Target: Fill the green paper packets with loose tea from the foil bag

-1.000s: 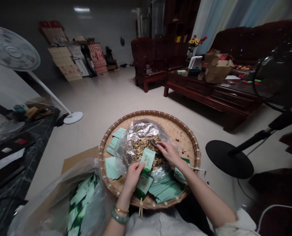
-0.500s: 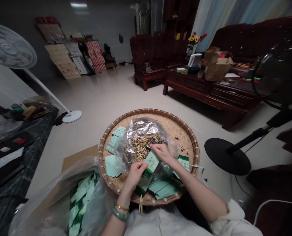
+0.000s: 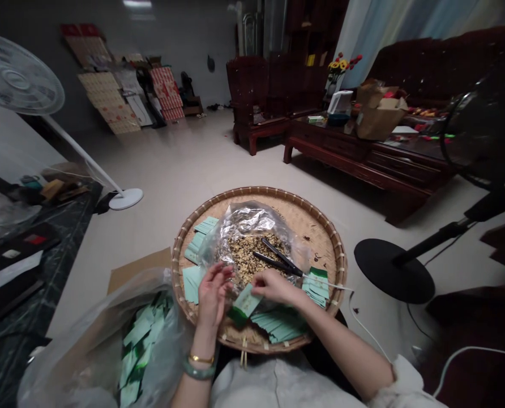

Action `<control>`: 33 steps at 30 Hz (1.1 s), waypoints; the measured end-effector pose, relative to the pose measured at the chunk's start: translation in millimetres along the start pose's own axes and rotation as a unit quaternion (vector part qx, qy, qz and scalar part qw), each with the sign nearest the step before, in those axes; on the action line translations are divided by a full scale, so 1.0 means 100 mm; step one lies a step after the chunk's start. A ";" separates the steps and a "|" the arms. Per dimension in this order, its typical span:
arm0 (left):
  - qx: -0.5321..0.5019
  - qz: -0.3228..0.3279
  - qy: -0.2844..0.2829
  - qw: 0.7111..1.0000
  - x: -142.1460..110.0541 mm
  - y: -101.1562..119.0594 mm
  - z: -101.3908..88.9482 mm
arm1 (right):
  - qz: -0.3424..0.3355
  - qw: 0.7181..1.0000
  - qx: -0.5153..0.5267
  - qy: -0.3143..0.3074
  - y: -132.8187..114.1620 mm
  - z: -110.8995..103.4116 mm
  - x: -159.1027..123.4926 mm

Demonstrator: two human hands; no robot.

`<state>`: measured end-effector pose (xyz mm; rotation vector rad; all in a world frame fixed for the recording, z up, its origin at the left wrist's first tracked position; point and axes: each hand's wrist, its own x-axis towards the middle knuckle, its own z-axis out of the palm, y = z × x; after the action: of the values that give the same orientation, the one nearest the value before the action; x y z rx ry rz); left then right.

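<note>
My right hand (image 3: 274, 286) pinches the top end of a pale green paper packet (image 3: 247, 301) with a darker green band at its lower end. Just left of it is my left hand (image 3: 213, 292), palm turned up, fingers apart and with nothing in them. A black hair straightener (image 3: 280, 259) with a white cord lies with its plates apart across a clear plastic bag (image 3: 252, 212). Inside the bag is a loose dried mix (image 3: 246, 255) of tan and dark bits. All of this rests in a round woven bamboo tray (image 3: 336, 238).
Fanned green packets (image 3: 280, 324) lie at the tray's near side; more packets (image 3: 316, 283) are at its right. Left of the tray stands a large plastic bag (image 3: 78, 334) with many packets. A black fan base (image 3: 394, 271) and a wooden coffee table (image 3: 346, 150) stand to the right.
My left hand has let go of the packet and moved left. My right hand has come down and nearer with the packet, and the straightener now lies free on the bag.
</note>
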<state>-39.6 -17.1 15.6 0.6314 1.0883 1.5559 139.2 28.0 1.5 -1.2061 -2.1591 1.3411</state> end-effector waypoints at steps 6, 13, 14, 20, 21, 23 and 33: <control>0.310 -0.007 -0.067 0.948 -0.03 -0.18 0.05 | -0.011 0.988 0.102 0.119 0.04 -0.22 0.01; 0.311 0.018 0.000 0.950 -0.05 -0.31 0.10 | -0.119 0.955 -0.097 0.255 -0.03 0.03 -0.14; 0.304 0.020 0.006 0.952 -0.06 -0.33 0.10 | -0.133 0.948 -0.111 0.268 -0.04 0.06 -0.16; 0.245 0.003 0.035 0.969 -0.08 -0.38 0.15 | -0.189 0.917 -0.173 0.306 0.00 0.15 -0.16; 0.236 0.002 0.038 0.971 -0.08 -0.38 0.15 | -0.195 0.913 -0.179 0.311 0.01 0.15 -0.16; 0.226 0.002 0.039 0.973 -0.08 -0.39 0.16 | -0.209 0.902 -0.184 0.330 0.01 0.16 -0.16; 0.204 -0.001 0.030 0.979 -0.08 -0.39 0.08 | -0.167 0.929 -0.024 0.329 -0.07 -0.06 -0.21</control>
<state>-12.7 -22.0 -14.8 0.8598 1.4709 1.3644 152.5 13.6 13.5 -1.0429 -1.7937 0.6194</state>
